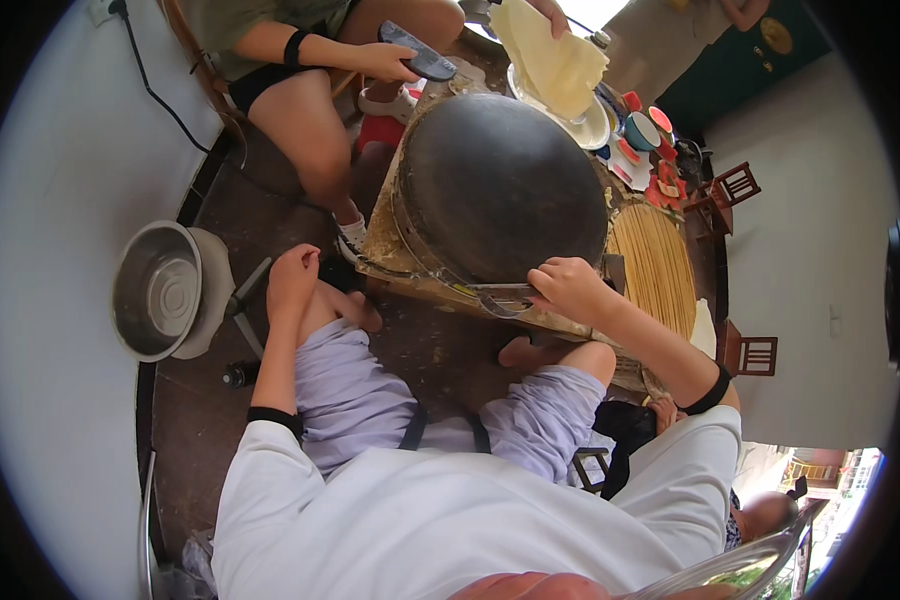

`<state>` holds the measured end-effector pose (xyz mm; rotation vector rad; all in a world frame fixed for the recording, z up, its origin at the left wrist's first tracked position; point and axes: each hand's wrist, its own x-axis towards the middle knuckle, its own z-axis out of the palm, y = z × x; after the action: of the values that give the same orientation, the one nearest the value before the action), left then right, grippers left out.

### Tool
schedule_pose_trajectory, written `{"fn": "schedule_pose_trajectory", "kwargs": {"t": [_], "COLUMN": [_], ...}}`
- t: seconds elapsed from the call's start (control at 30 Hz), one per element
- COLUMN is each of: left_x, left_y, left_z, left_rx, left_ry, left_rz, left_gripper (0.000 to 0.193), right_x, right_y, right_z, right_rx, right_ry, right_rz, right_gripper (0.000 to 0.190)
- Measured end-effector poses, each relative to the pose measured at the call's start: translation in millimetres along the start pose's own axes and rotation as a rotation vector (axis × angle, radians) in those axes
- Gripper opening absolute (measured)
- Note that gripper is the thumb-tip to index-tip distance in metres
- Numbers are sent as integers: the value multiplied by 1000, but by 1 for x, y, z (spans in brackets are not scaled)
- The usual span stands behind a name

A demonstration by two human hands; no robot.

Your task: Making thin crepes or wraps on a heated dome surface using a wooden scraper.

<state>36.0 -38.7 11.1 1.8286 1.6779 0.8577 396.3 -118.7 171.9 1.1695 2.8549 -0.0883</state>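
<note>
A large round black griddle (506, 187) sits on a batter-crusted stand (379, 236) in front of me. My right hand (570, 289) grips a flat, narrow tool (501, 291) at the griddle's near edge; its exact kind is unclear. Above my left knee, my left hand (292, 276) is curled into a loose fist, with nothing visible in it. Across the griddle, a co-worker's hand holds a dark half-moon scraper (420, 54). Another hand at the top lifts a thin, pale yellow flatbread sheet (551, 56) over a white basin (594, 133).
Right of the griddle lies a round mat of straw-coloured stalks (651, 259). Beyond it are a teal bowl (642, 131) and watermelon pieces (667, 187). A steel basin (157, 292) leans at the left by the wall. A co-worker sits close at the upper left.
</note>
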Motion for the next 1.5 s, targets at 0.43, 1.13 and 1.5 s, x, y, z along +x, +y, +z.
{"fn": "schedule_pose_trajectory", "kwargs": {"t": [0.43, 1.13, 1.5], "left_x": [3, 17, 19], "left_y": [5, -10, -10], "left_z": [1, -2, -3], "left_rx": [115, 3, 12], "left_ry": [-34, 95, 101], "left_rz": [-20, -83, -6], "left_gripper": [16, 13, 12], "right_x": [122, 161, 235], "right_y": [102, 229, 134], "right_z": [-1, -7, -26], "right_rx": [-177, -283, -189], "right_ry": [250, -26, -27], "right_rz": [474, 872, 101], "right_gripper": [12, 24, 26]}}
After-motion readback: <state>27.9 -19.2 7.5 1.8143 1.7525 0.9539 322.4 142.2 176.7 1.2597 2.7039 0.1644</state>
